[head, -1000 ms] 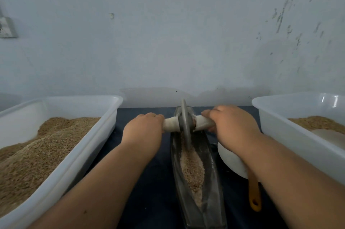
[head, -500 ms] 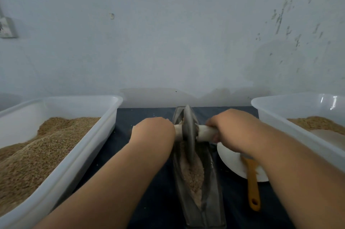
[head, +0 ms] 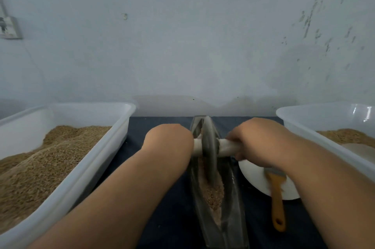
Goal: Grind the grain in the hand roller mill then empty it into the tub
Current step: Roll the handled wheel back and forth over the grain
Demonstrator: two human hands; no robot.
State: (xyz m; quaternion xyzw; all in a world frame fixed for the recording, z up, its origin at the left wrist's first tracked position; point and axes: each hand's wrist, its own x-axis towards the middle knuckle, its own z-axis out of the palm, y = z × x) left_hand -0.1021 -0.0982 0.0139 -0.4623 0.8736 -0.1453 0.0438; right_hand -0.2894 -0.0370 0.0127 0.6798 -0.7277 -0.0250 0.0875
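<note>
Lower centre, between tubs: hand roller mill, dark, boat-shaped, near end cut off by frame edge. Grey disc wheel upright inside, motion-blurred. Pale axle handle clenched by left hand and right hand; left fingers hidden behind knuckles. Coarse tan grain in bed. Left tub, right tub: translucent white plastic, both cropped. Right forearm covers part of white plate and orange-handled brush.

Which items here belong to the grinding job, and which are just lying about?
Job: left hand, right hand, roller wheel with its handle, metal trough, grain in it, left tub, right tub.
Idle: white plate, orange-handled brush, wall socket.
</note>
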